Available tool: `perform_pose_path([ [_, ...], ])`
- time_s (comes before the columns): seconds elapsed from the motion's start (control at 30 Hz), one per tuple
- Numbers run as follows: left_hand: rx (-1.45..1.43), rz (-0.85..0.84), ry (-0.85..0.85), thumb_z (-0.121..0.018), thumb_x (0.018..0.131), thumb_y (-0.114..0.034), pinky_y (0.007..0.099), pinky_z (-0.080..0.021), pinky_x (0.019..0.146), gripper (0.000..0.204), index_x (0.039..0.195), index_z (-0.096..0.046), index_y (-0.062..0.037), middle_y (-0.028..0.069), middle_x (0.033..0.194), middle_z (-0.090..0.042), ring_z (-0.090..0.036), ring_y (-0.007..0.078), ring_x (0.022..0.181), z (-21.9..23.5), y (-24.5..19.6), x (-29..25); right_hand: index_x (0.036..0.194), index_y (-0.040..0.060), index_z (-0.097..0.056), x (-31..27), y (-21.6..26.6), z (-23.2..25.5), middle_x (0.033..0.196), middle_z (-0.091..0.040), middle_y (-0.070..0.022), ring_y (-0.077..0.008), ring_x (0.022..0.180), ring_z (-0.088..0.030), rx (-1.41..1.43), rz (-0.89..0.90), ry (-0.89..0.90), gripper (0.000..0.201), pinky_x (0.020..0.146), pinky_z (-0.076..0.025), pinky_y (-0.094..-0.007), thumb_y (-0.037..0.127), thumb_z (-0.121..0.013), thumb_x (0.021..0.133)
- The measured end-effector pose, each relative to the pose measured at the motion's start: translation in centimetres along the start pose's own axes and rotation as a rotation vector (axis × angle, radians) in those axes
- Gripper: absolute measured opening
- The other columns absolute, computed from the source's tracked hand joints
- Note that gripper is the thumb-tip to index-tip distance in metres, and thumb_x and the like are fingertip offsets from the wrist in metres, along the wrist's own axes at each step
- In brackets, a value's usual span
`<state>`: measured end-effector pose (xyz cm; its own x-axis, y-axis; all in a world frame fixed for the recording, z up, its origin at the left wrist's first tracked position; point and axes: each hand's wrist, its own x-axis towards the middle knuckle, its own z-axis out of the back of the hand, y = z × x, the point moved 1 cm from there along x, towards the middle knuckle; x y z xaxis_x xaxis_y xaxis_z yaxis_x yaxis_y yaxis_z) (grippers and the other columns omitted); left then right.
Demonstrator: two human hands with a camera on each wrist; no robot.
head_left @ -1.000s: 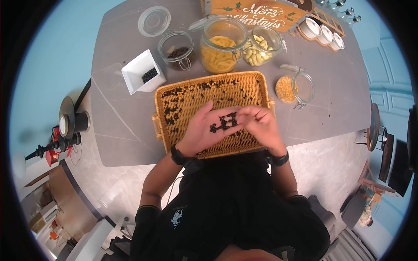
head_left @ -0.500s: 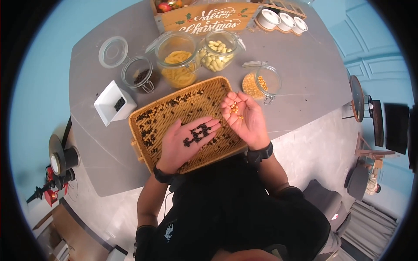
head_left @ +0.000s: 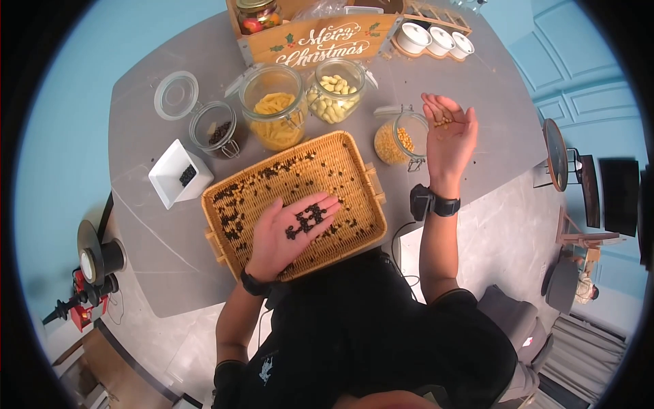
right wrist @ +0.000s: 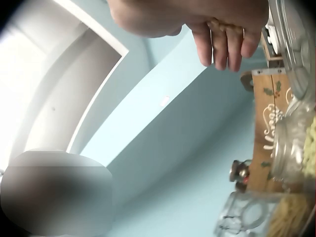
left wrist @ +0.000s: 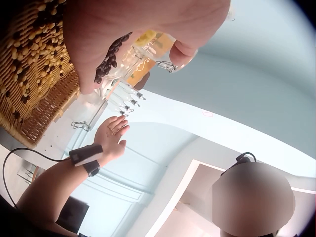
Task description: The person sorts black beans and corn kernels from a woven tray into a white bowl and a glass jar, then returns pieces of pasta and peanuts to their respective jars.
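Observation:
My left hand (head_left: 272, 235) lies palm up with straight fingers over a wicker tray (head_left: 373, 225). Dark beans (head_left: 310, 218) are laid out in a linked pattern across its palm and fingers. Out to the right, my right hand (head_left: 451, 143) is raised palm up, its fingers relaxed. A few yellow corn kernels (head_left: 443, 123) rest on it near the finger bases; the right wrist view shows kernels (right wrist: 224, 25) there too. Just left of that hand, a glass jar of corn (head_left: 393, 144) stands with its lid open. Dark beans and yellow kernels lie scattered in the tray.
A white square bowl (head_left: 163, 178) holding dark beans and an open jar of dark beans (head_left: 216, 131) stand at left. Behind the tray are jars of pasta (head_left: 274, 112) and pale nuts (head_left: 334, 95). A Merry Christmas crate (head_left: 327, 42) and white lidded pots (head_left: 439, 41) are farther back.
My right hand has left the left fingertips, turned palm up with kernels showing, and moved right past the corn jar. My left hand keeps its beans over the tray. The head view has shifted.

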<state>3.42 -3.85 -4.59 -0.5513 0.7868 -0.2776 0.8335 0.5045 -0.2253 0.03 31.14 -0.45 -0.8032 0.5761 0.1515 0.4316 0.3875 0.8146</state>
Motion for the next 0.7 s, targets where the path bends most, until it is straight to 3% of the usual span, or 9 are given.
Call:
perform_pose_path([
  [0.1,0.005,-0.011,-0.004,-0.03,0.112,-0.05,0.0541,-0.019,0.135,0.087,0.161,-0.021,0.0208,0.0394,0.168,-0.028,-0.027,0.0483,0.161,-0.1,-0.1,0.0,0.119,-0.0099,-0.069,0.4,-0.6,0.4,0.118,-0.075,-0.0262,-0.0388,0.122,-0.068,-0.204,0.092,0.082,0.061,0.111,-0.046,-0.0449,0.039,-0.032,0.118],
  [0.4,0.048,-0.141,-0.119,-0.037,0.113,-0.048,0.0522,-0.026,0.134,0.083,0.156,-0.032,0.0218,0.0373,0.161,-0.04,-0.036,0.0455,0.156,1.4,-0.1,0.1,0.131,-0.0107,-0.064,0.0,-2.2,0.7,0.119,-0.076,-0.0242,-0.0362,0.122,-0.069,-0.363,0.015,0.011,0.052,0.117,-0.044,-0.0463,0.034,-0.041,0.118],
  [0.53,-0.044,-0.172,-0.143,-0.039,0.113,-0.048,0.0505,-0.027,0.134,0.083,0.154,-0.034,0.0239,0.0369,0.16,-0.042,-0.037,0.0447,0.156,1.9,-0.3,0.3,0.129,-0.0073,-0.068,-0.1,-2.7,0.6,0.116,-0.078,-0.0174,-0.0259,0.115,-0.072,-0.488,0.019,0.033,0.041,0.112,-0.049,-0.0404,0.028,-0.052,0.115],
  [0.7,-0.026,-0.201,-0.119,-0.029,0.115,-0.047,0.0487,-0.025,0.135,0.083,0.149,-0.038,0.0281,0.0364,0.161,-0.041,-0.037,0.0425,0.156,1.5,-0.6,0.3,0.126,-0.001,-0.073,-0.1,-2.7,0.7,0.111,-0.08,-0.0109,-0.0192,0.111,-0.072,-0.635,0.044,0.076,0.028,0.109,-0.049,-0.0353,0.021,-0.062,0.112],
])
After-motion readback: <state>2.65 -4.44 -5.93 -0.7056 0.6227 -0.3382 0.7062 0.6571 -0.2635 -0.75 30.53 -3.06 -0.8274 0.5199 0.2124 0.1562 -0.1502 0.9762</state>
